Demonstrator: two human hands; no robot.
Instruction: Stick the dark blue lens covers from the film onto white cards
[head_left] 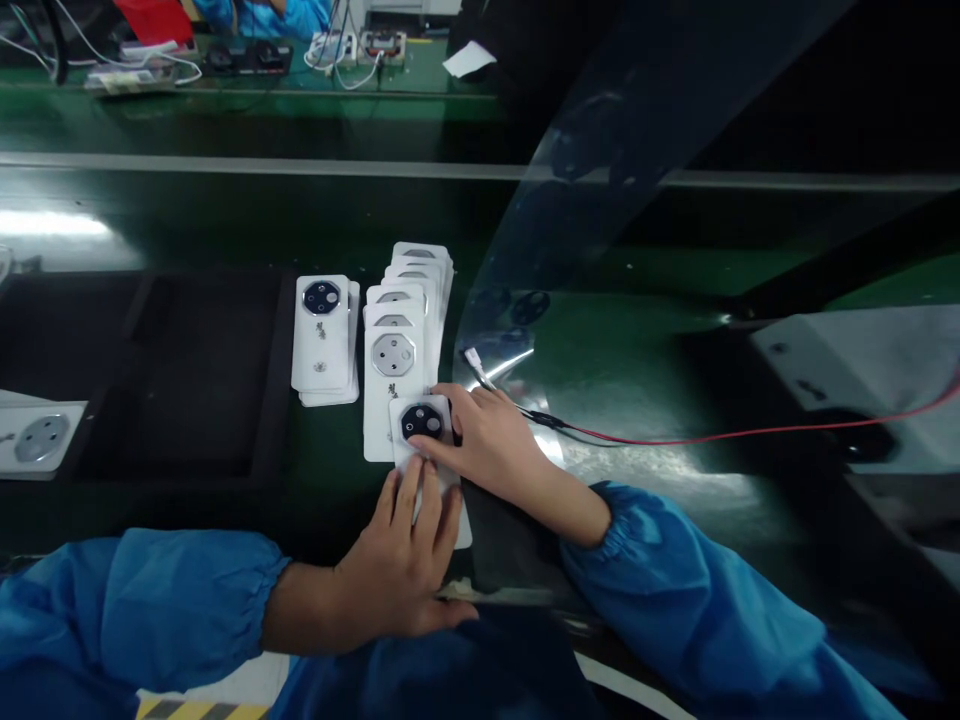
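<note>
The green bench (330, 470) lay under both hands. A clear plastic sheet (600, 200) rose beyond and to the right of the right hand (487, 450). Just past the fingertips ran a fanned row of white covers (394, 350), with a short stack (322, 340) further left. The white cover (420, 425) lay under the grip, its long axis pointing away from the person and the dark lens end farthest out. The left hand (405, 570) pressed flat on its near half, fingers straight. The right hand's thumb and fingers closed on the lens end. A red wire (750, 433) trailed off to the right.
</note>
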